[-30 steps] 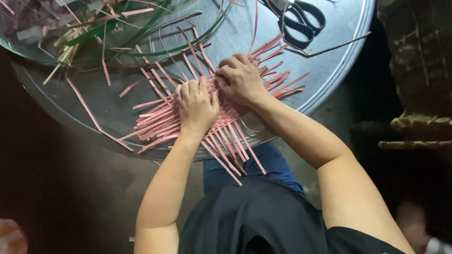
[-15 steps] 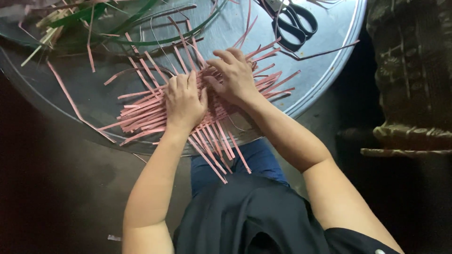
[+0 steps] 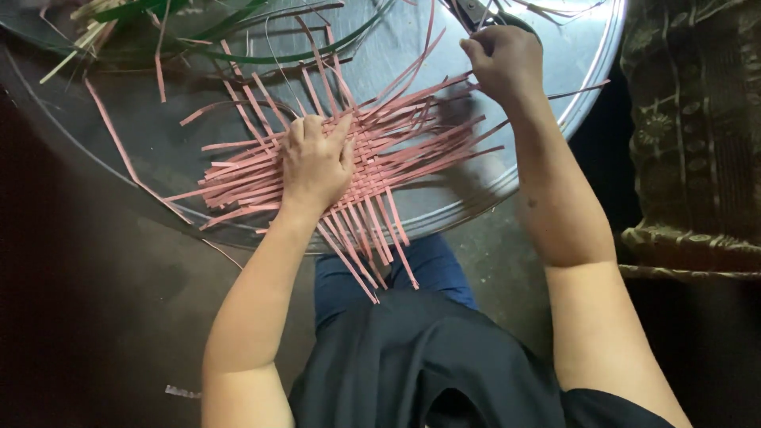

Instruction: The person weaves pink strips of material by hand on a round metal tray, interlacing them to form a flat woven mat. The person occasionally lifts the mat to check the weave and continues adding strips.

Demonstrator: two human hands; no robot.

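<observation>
Left hand (image 3: pixel 315 162) on pink woven strips (image 3: pixel 380 158)

Two hands: left hand (image 3: pixel 317 162), right hand (image 3: pixel 507 59). One round metal tray (image 3: pixel 579 103). One woven mat of pink strips (image 3: pixel 372 158); strips too many to count. One pair of scissors (image 3: pixel 469 9), partly hidden.

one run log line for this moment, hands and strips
left hand: flat on woven pink strip mat | right hand: at scissors, grip unclear | round metal tray: under mat
</observation>
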